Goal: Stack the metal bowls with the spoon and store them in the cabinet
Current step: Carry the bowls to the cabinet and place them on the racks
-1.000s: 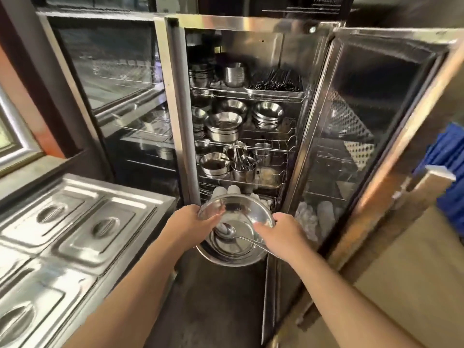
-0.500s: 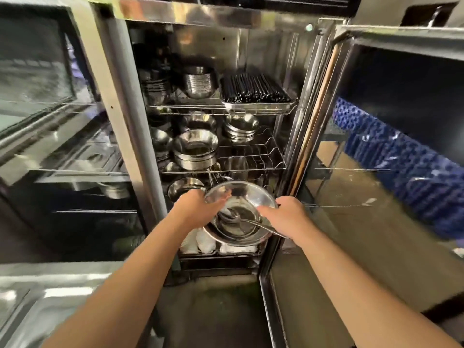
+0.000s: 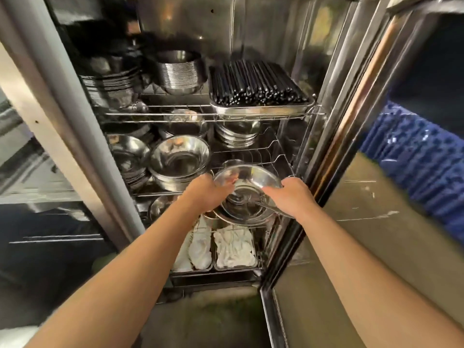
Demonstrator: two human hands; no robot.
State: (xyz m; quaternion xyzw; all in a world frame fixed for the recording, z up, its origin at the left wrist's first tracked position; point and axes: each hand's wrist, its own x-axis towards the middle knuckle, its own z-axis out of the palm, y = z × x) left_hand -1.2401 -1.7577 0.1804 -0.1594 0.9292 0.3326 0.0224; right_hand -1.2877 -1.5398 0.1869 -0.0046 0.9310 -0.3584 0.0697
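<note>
both hands, left [image 3: 208, 193] and right [image 3: 292, 197], clamp the bowls' [image 3: 247, 194] rim from opposite sides, the spoon [image 3: 266, 205] handle pointing right, the free rack [image 3: 253, 153] spot just ahead and above.

Top shelf [image 3: 175, 114]: plates [image 3: 110, 84] left, bowl stack [image 3: 179, 74] middle, tray [image 3: 261, 109] of chopsticks [image 3: 256, 82] right.
Second shelf [image 3: 251, 156]: bowls [image 3: 179, 159] left and middle, another stack [image 3: 237, 134] behind on the right, bare rack before it.
Held bowls [image 3: 247, 197]: before the second shelf's right part, left hand [image 3: 208, 192] on the left rim, right hand [image 3: 291, 194] on the right rim.
Spoon [image 3: 266, 205]: in the held bowls, handle toward the right hand.
Bottom: two trays of cloths [image 3: 233, 247] side by side, below the held bowls.
Door [image 3: 351, 121]: open, right of the shelves.
</note>
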